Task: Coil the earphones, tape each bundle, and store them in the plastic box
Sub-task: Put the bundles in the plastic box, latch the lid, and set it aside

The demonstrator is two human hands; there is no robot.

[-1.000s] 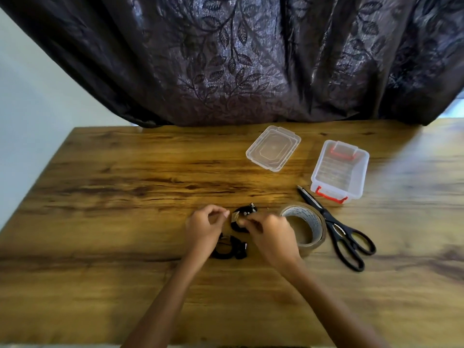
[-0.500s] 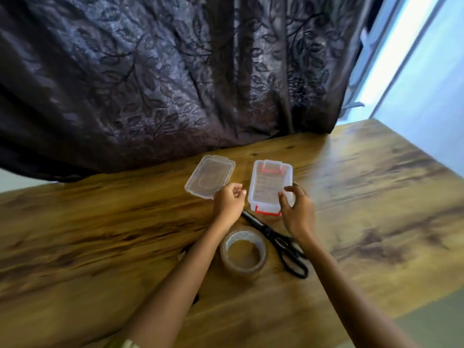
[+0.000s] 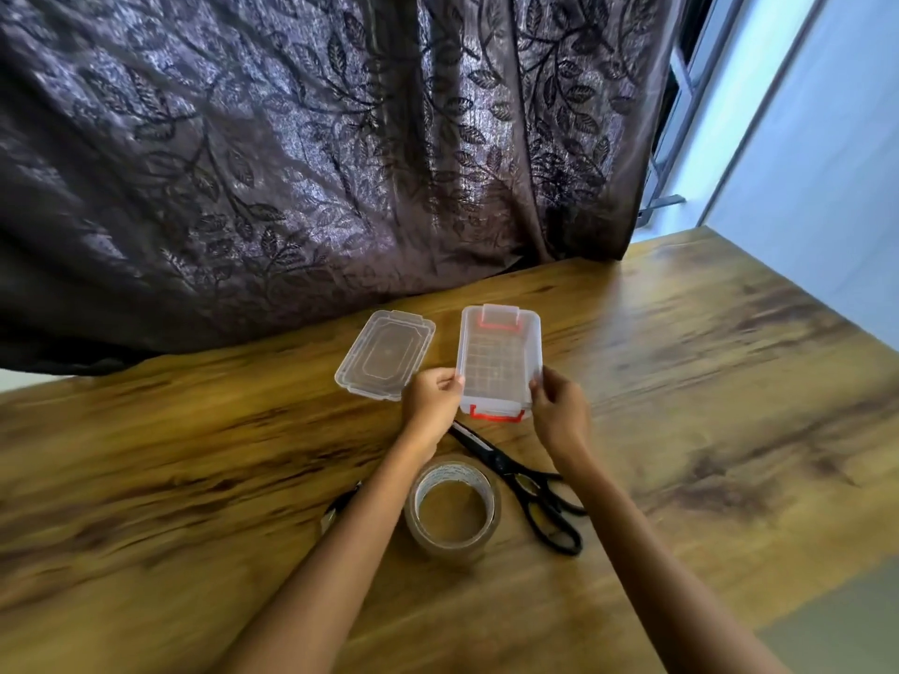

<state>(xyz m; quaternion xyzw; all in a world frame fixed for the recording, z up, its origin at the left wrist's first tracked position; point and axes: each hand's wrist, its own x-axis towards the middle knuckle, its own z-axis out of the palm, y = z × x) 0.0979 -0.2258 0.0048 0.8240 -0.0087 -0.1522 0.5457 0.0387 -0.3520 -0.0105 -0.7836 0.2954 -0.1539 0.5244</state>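
A clear plastic box (image 3: 501, 333) with red latches stands open on the wooden table. My left hand (image 3: 430, 401) pinches its near left corner and my right hand (image 3: 559, 411) pinches its near right corner. The box's clear lid (image 3: 384, 353) lies flat just left of it. A roll of brown tape (image 3: 452, 508) sits between my forearms. Black scissors (image 3: 525, 484) lie to the right of the roll, partly under my right arm. A small dark bit of a black earphone bundle (image 3: 340, 503) shows beside my left forearm; the rest is hidden.
A dark leaf-patterned curtain (image 3: 292, 163) hangs along the table's far edge. The table's right edge (image 3: 827, 600) runs diagonally at the lower right, with floor beyond. A window and pale wall stand at the upper right.
Both hands left the earphone bundles and reached forward to the box, now gripping its near corners. The view swung to the right, putting the box and lid in the middle.
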